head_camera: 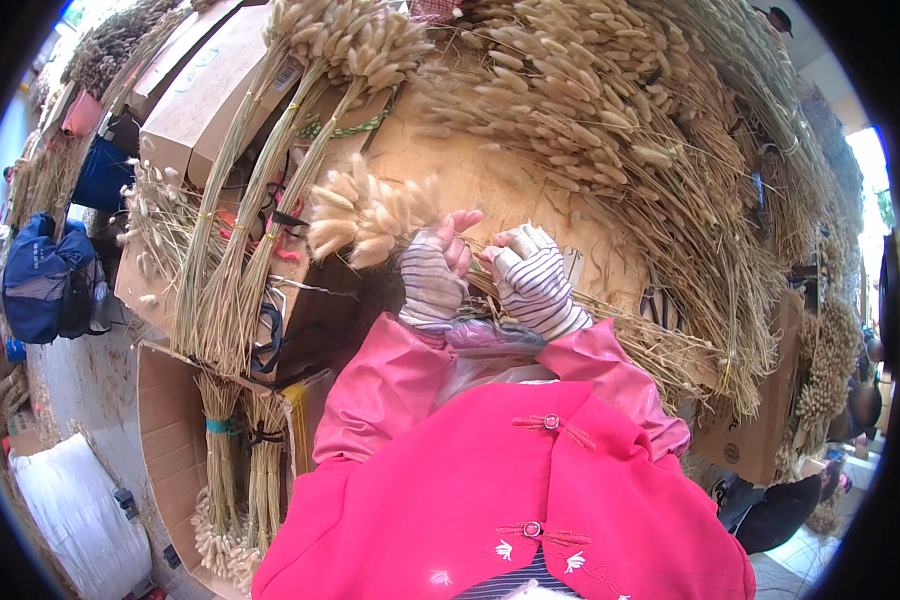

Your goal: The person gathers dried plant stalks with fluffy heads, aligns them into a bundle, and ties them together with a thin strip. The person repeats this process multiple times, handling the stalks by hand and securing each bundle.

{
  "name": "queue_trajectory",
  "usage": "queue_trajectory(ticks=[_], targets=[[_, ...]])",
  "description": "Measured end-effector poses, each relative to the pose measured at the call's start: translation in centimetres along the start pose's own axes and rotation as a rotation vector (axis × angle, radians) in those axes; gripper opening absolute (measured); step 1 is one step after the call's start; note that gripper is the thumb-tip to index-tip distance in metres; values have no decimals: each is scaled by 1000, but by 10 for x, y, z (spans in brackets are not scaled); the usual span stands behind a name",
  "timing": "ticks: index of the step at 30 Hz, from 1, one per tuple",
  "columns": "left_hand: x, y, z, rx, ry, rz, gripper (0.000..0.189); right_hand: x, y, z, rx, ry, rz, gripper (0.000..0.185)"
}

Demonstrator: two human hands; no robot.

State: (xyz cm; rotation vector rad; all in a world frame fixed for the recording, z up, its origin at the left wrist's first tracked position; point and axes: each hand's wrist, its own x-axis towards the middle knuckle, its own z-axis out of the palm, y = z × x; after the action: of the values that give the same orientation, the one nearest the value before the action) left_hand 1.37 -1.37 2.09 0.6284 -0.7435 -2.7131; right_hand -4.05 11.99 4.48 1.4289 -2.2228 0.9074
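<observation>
A small bunch of dried bunny-tail grass [371,214] lies across in front of me, its fluffy heads pointing left. My left hand [435,270], in a striped fingerless glove, grips it just below the heads, with a finger or two extended. My right hand [529,277], gloved the same way, is closed on the stems a little further right. Thin stems [481,281] run between the two hands, and their ends are partly hidden behind the right hand. Beyond the hands, a big heap of loose bunny-tail grass [570,97] covers much of the wooden tabletop [450,161].
Tied bunches [232,202] lean over cardboard boxes at left. An open carton [169,450] at lower left holds more bound bunches, heads down. Loose stems [652,337] spread right of my hands. A white roll [82,510] and a blue backpack [41,277] are far left.
</observation>
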Motion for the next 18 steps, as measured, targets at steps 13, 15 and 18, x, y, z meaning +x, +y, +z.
queue_trajectory(ticks=[13, 15, 18], targets=[[1, -2, -5, 11, -17, -7, 24, -1, -6, -6, 495, -33, 612, 8], [0, -1, -4, 27, -28, -3, 24, -1, -7, -8, 560, -28, 689, 7], [-2, 0, -2, 53, -31, 10, 24, 0, -7, -9, 588, -36, 760, 7]])
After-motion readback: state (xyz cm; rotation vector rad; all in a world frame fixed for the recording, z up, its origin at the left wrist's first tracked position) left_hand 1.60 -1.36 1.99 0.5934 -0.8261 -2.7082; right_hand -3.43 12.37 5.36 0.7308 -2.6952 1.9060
